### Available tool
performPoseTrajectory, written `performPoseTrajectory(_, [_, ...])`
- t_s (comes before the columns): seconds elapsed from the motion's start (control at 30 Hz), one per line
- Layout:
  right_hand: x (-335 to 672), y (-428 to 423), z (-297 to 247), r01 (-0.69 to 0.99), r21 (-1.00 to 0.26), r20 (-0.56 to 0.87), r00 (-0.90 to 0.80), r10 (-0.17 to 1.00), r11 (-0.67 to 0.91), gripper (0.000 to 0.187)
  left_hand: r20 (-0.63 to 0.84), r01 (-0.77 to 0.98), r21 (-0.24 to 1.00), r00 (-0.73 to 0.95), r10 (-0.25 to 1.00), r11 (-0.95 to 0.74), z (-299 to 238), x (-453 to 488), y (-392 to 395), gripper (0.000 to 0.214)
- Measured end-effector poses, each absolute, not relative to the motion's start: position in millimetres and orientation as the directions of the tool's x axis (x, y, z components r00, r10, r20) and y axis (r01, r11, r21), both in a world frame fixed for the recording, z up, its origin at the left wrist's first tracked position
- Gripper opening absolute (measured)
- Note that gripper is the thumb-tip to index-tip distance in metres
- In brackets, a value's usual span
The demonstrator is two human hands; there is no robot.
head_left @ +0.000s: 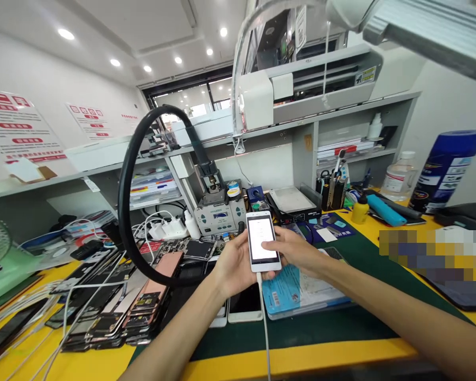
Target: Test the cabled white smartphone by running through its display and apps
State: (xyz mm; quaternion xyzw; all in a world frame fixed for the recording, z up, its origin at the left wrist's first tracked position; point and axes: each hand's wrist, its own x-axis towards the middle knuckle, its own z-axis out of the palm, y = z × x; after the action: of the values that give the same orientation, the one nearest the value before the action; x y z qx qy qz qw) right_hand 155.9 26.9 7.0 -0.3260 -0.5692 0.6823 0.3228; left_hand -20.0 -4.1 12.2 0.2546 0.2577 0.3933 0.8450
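Observation:
A white smartphone (264, 242) with a lit, mostly white screen is held upright above the bench. My left hand (235, 264) is closed around its left side and back, with fingertips showing below the lower right corner. From the right, my right hand (295, 248) grips the phone's edge, its thumb lying over the screen; its other fingers are partly hidden. A white cable (265, 317) runs from the phone's bottom end toward the bench's front edge. Underneath lie another white phone (246, 308) and a blue-and-white package (287, 291).
Stacked phone parts (146, 312) and tangled white cables cover the left side. A black hose (124, 201) loops up beside a soldering station (222, 218). At right stand a yellow bottle (360, 210), a clear bottle (399, 177) and a blue spray can (446, 172). A lamp arm (428, 39) hangs overhead.

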Motion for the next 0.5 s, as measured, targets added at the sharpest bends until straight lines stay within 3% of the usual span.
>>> performPoseTrajectory(0.2, [154, 29, 5, -0.004, -1.0, -0.009, -0.473, 0.881, -0.012, 0.045, -0.157, -0.54, 0.659, 0.581, 0.798, 0.523, 5, -16, 2, 0.05])
performPoseTrajectory(0.4, [160, 36, 4, -0.134, -0.97, -0.073, -0.63, 0.773, -0.201, 0.048, -0.132, -0.596, 0.62, 0.562, 0.817, 0.51, -2, -21, -3, 0.054])
performPoseTrajectory(0.5, [159, 36, 4, -0.153, -0.964, -0.07, -0.644, 0.762, -0.219, 0.048, -0.138, -0.605, 0.611, 0.555, 0.821, 0.511, -3, -23, -5, 0.053])
